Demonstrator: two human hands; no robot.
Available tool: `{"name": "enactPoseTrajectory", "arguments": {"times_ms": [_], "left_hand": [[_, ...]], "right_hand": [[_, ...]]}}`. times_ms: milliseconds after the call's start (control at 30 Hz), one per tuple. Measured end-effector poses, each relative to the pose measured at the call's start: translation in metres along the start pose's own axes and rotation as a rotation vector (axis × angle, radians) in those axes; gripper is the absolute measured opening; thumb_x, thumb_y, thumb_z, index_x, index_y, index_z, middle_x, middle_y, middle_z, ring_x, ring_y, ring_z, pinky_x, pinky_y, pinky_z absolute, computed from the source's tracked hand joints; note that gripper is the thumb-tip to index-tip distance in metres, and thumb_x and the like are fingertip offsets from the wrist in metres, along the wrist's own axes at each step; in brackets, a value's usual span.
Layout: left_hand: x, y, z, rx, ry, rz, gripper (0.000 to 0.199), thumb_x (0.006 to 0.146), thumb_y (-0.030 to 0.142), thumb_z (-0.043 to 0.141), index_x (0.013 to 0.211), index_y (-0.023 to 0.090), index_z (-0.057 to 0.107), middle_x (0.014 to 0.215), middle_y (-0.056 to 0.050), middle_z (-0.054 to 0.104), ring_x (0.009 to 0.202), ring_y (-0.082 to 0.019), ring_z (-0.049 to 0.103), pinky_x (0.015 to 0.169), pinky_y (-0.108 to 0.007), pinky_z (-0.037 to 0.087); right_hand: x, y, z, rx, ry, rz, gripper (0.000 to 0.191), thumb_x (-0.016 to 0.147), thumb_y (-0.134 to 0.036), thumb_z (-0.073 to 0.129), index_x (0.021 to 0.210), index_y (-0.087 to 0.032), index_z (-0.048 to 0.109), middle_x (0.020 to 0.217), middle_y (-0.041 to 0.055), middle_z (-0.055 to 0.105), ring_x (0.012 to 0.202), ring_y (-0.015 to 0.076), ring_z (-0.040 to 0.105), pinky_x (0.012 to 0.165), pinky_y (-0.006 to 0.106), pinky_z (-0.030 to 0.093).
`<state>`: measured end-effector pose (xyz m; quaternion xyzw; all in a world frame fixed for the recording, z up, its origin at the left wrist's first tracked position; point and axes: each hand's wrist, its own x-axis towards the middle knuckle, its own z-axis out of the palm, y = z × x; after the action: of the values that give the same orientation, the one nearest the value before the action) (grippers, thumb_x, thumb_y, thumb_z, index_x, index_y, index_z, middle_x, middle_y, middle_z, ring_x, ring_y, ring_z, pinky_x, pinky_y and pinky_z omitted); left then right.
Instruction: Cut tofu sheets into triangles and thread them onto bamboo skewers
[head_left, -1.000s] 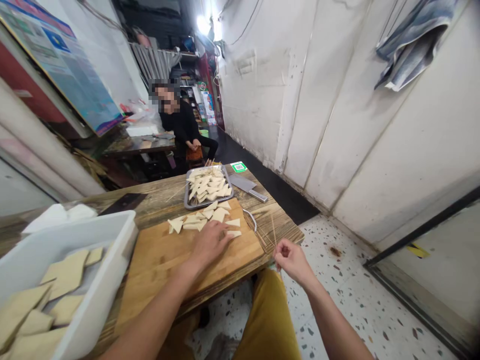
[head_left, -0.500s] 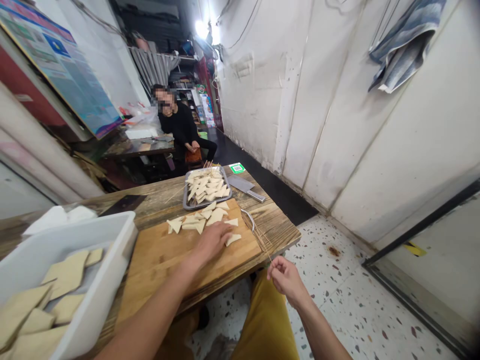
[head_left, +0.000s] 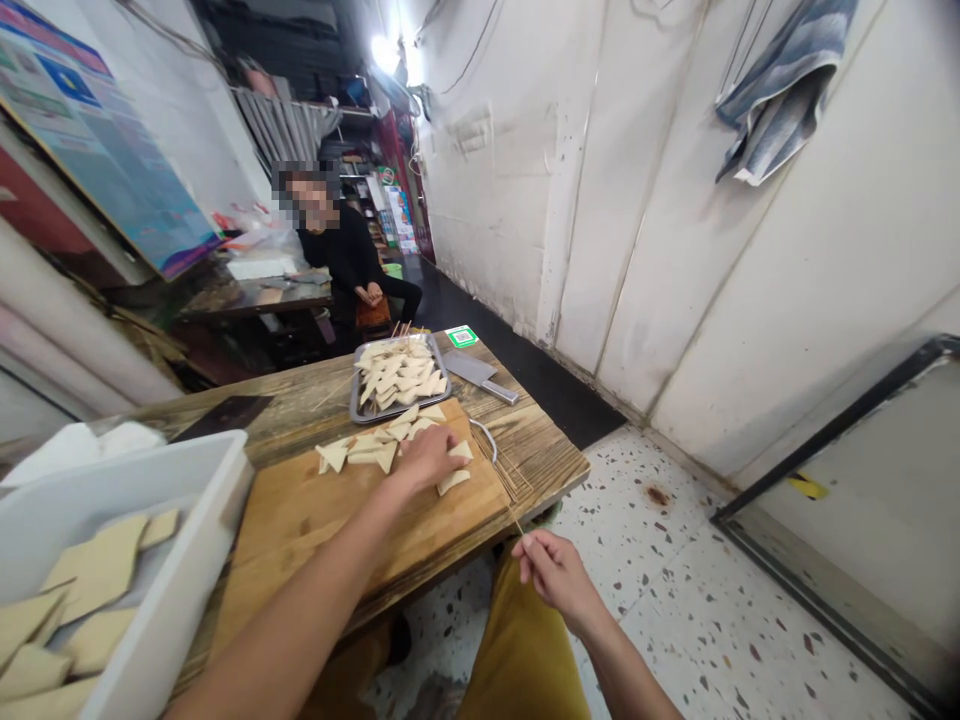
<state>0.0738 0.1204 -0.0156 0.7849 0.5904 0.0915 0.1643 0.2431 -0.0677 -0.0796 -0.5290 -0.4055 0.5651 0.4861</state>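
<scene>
My left hand (head_left: 430, 456) reaches over the wooden cutting board (head_left: 307, 525), thumb and fingers closing round the edge of a pale tofu triangle (head_left: 462, 452). Its fingertips are partly hidden. Another triangle (head_left: 453, 482) lies just below, and several more tofu triangles (head_left: 360, 452) are strewn along the board's far part. Off the table's front edge, my right hand (head_left: 553, 572) pinches a thin bamboo skewer (head_left: 516, 520), which points up and left. Loose skewers (head_left: 510, 470) lie right of the board. A metal tray (head_left: 361, 412) behind it holds piled tofu triangles on skewers.
A white tub (head_left: 217, 500) with larger tofu slabs (head_left: 105, 570) stands at left. A cleaver (head_left: 480, 375) lies right of the tray, near a green code card (head_left: 461, 336). A dark flat object (head_left: 225, 416) lies behind the tub. A person in black (head_left: 349, 250) sits beyond the table.
My left hand has shifted slightly right and away from me across the triangles. My right hand still pinches the skewer. The whole view has swung a little to the right.
</scene>
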Motion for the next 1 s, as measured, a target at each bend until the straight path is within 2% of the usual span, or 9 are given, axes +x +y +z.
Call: {"name": "enactPoseTrajectory", "arguments": {"times_ms": [167,300,400,500,600,667,767,900,1000], "left_hand": [[-0.005,-0.001,0.004,-0.172,0.033,-0.014,0.032,0.064,0.034,0.066,0.093,0.019,0.062,0.086,-0.003,0.067,0.082,-0.021,0.058,0.071,-0.030,0.036],[-0.021,-0.011,0.002,-0.372,0.100,0.010,0.025,0.076,0.037,0.054,0.085,0.018,0.067,0.085,-0.003,0.069,0.082,-0.019,0.059,0.070,-0.028,0.040],[-0.044,-0.025,-0.004,-0.868,0.148,-0.126,0.027,0.076,0.037,0.057,0.087,0.015,0.066,0.083,-0.005,0.068,0.074,-0.016,0.059,0.062,-0.025,0.043],[-0.070,-0.040,-0.014,-1.399,0.072,-0.308,0.018,0.076,0.027,0.061,0.087,0.013,0.063,0.080,-0.007,0.067,0.064,-0.012,0.059,0.051,-0.019,0.043],[-0.093,-0.053,-0.026,-1.684,0.013,-0.389,0.004,0.079,0.012,0.058,0.081,0.010,0.060,0.080,-0.008,0.065,0.051,-0.005,0.051,0.039,-0.012,0.036],[-0.103,-0.060,-0.031,-1.803,-0.005,-0.416,0.004,0.080,0.007,0.055,0.080,0.009,0.058,0.080,-0.008,0.063,0.046,-0.001,0.043,0.034,-0.009,0.032],[-0.112,-0.066,-0.035,-1.917,-0.015,-0.471,0.006,0.082,0.006,0.053,0.084,0.008,0.058,0.077,-0.006,0.060,0.044,-0.001,0.040,0.032,-0.008,0.031],[-0.115,-0.069,-0.035,-1.940,0.000,-0.541,0.010,0.085,0.008,0.050,0.085,0.008,0.059,0.068,-0.003,0.056,0.043,-0.002,0.040,0.031,-0.009,0.030],[-0.115,-0.069,-0.034,-1.893,0.047,-0.550,0.011,0.085,0.009,0.051,0.087,0.008,0.061,0.072,-0.005,0.060,0.046,-0.003,0.045,0.033,-0.010,0.035]], "right_hand": [[-0.004,0.001,0.005,0.008,-0.004,-0.008,0.046,0.080,-0.058,0.050,0.081,-0.013,0.057,0.051,-0.0052,0.052,0.029,0.0015,0.028,0.031,0.015,0.016],[-0.012,-0.002,0.012,-0.052,0.022,-0.099,0.054,0.085,-0.057,0.044,0.114,-0.013,0.054,0.052,-0.0047,0.054,0.029,0.0050,0.034,0.031,0.016,0.022],[-0.022,-0.008,0.026,-0.191,0.034,-0.248,0.050,0.090,-0.050,0.040,0.123,-0.014,0.053,0.046,-0.0059,0.049,0.037,0.0080,0.041,0.039,0.017,0.034],[-0.029,-0.011,0.045,-0.302,-0.010,-0.314,0.047,0.092,-0.047,0.038,0.122,-0.017,0.057,0.045,-0.0053,0.046,0.040,0.0092,0.043,0.043,0.019,0.039],[-0.033,-0.007,0.062,-0.375,-0.081,-0.319,0.045,0.093,-0.046,0.037,0.122,-0.019,0.059,0.048,-0.0025,0.051,0.042,0.0109,0.047,0.043,0.019,0.041],[-0.035,-0.003,0.070,-0.413,-0.110,-0.333,0.044,0.093,-0.045,0.037,0.122,-0.020,0.060,0.053,0.0000,0.057,0.049,0.0137,0.054,0.047,0.021,0.046],[-0.038,-0.001,0.076,-0.443,-0.134,-0.372,0.041,0.093,-0.040,0.038,0.123,-0.022,0.060,0.069,0.0040,0.066,0.065,0.0182,0.063,0.059,0.025,0.052],[-0.042,-0.007,0.081,-0.455,-0.163,-0.418,0.037,0.093,-0.033,0.040,0.122,-0.022,0.061,0.092,0.0077,0.070,0.089,0.0221,0.066,0.082,0.033,0.051],[-0.044,-0.012,0.085,-0.451,-0.174,-0.409,0.037,0.094,-0.032,0.040,0.122,-0.021,0.061,0.101,0.0090,0.069,0.093,0.0222,0.066,0.085,0.033,0.050]]}}
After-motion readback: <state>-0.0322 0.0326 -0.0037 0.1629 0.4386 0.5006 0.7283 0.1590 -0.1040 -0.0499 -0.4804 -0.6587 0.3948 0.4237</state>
